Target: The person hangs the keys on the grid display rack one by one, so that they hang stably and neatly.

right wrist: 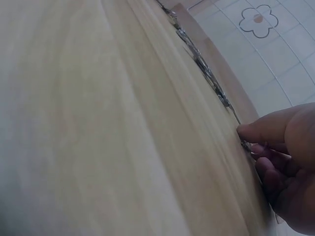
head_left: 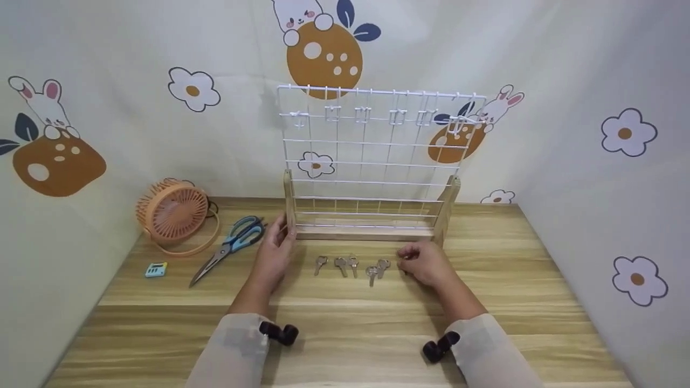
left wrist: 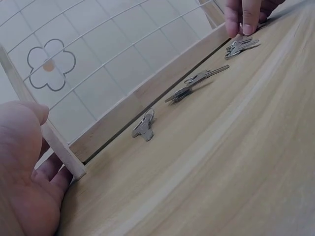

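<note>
My left hand [head_left: 273, 254] grips the foot of the left wooden post [left wrist: 58, 145] of a white wire grid rack [head_left: 372, 161], thumb on one side and fingers behind. At the right of a row of keys, my right hand [head_left: 427, 264] is down at the table, pinching a key [right wrist: 245, 145] that its fingers mostly hide. Several silver keys lie in front of the rack: a single key [head_left: 321, 264] at the left, a middle pair with one key [head_left: 353, 264] on its right, and another pair with a key [head_left: 372, 274] nearer the right hand.
White hooks [head_left: 397, 116] hang along the upper part of the grid. Left of the rack lie blue-handled scissors [head_left: 237, 243], an orange fan [head_left: 177, 213] and a small light-blue gadget [head_left: 156, 269]. Patterned cloth walls [head_left: 582, 194] close in the wooden table [head_left: 345, 334].
</note>
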`<move>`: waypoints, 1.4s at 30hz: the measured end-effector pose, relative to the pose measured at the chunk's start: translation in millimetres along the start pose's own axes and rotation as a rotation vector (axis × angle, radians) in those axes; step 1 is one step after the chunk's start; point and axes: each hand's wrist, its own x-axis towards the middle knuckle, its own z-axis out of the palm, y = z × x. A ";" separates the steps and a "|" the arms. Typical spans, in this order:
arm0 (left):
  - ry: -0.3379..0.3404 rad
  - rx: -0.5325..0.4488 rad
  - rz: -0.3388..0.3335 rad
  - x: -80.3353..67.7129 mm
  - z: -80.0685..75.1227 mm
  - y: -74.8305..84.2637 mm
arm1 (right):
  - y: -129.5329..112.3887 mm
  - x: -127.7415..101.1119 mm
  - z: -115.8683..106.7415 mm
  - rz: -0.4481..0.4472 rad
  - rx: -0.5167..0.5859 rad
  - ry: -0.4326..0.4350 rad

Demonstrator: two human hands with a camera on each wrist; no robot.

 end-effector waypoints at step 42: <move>0.017 0.031 -0.004 -0.7 1.1 0.3 | -256.6 -20.3 -45.6 -0.351 0.526 0.034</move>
